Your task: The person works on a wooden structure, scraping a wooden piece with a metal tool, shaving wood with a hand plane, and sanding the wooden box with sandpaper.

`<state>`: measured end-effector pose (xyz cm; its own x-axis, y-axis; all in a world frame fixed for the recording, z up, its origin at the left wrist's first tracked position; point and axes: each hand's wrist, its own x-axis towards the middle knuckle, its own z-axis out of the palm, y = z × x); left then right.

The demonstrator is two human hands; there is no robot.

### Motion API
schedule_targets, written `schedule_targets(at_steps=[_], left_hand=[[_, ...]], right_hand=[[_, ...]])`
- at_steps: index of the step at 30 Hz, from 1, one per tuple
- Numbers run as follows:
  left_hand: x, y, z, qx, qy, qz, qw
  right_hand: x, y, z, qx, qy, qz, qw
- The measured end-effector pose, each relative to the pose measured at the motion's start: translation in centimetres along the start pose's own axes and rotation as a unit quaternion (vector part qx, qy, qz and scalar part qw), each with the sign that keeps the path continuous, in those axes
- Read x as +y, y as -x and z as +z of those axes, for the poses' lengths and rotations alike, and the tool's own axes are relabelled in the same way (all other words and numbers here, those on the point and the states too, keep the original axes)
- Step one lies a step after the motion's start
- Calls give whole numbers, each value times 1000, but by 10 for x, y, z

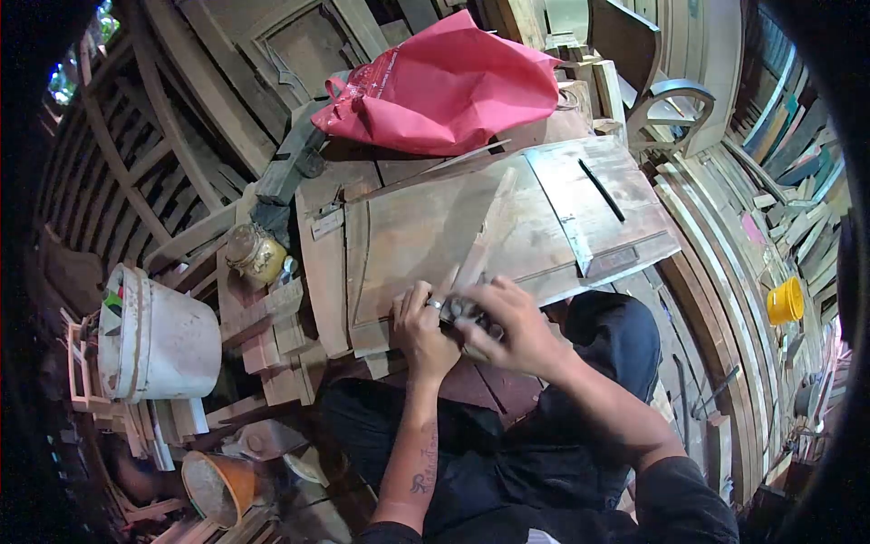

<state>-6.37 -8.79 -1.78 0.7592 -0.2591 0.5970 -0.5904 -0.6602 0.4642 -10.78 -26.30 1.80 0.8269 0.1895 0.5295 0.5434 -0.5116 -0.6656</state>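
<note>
- Surface point(399, 263) is lying beneath the wooden strip point(485, 231), which is pointing toward the red bag point(453, 86).
- Strip work is appearing unfinished; done and remaining portions are looking alike.
- Left hand point(422, 333): curled fingers are hiding their hold; grip cannot be told.
- Right hand point(518, 325): blurring fingers are grasping a dark object point(465, 309), form obscured.

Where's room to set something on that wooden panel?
On the panel, between its left edge and the long pale wooden strip, and between the narrow black strip and its right edge. The left hand and right hand crowd the near edge, the crumpled red bag the far side.
</note>
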Motion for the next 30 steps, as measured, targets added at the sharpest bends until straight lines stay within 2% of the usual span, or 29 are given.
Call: schedule_targets(at_steps=[3, 5, 6, 8, 10, 14, 16, 17, 18, 20, 26, 28, 29, 30], left_hand=[[3, 0, -1, 6, 10, -2, 1000], [0, 2, 3, -3, 12, -16, 1000], [0, 2, 2, -1, 12, -16, 1000], [2, 2, 2, 0, 9, -17, 1000], [1, 1, 2, -7, 5, -21, 1000], [4, 0, -3, -15, 25, -11, 1000], [3, 1, 0, 0, 7, -1, 1000], [1, 1, 1, -13, 5, -5, 1000], [2, 0, 0, -11, 4, -4, 1000], [7, -1, -3, -12, 13, -25, 1000], [1, 2, 0, -4, 19, -8, 1000], [2, 1, 1, -13, 5, -11, 1000], [0, 2, 2, -18, 16, -23, 999], [0, 2, 3, -15, 18, -21, 1000]], right_hand=[[-1, 3, 3, -23, -7, -4, 1000], [15, -2, -1, 5, 6, -10, 1000], [13, -7, -5, 43, 6, 12, 999], [14, -9, -9, 37, 32, 56, 997], [11, -5, -3, 40, 18, 25, 999], [-4, 1, 0, -28, -26, -7, 999], [4, -1, -7, -23, -7, 9, 1000], [9, -6, -7, 14, -3, 5, 1000], [8, -8, -11, 11, -8, 73, 997], [9, -8, -9, 30, 13, 54, 998], [2, 0, -5, -38, -16, 17, 999], [9, -6, -5, 38, -4, -6, 999], [7, -6, -9, 24, 8, 56, 998], [8, -7, -9, 25, 11, 55, 998]])
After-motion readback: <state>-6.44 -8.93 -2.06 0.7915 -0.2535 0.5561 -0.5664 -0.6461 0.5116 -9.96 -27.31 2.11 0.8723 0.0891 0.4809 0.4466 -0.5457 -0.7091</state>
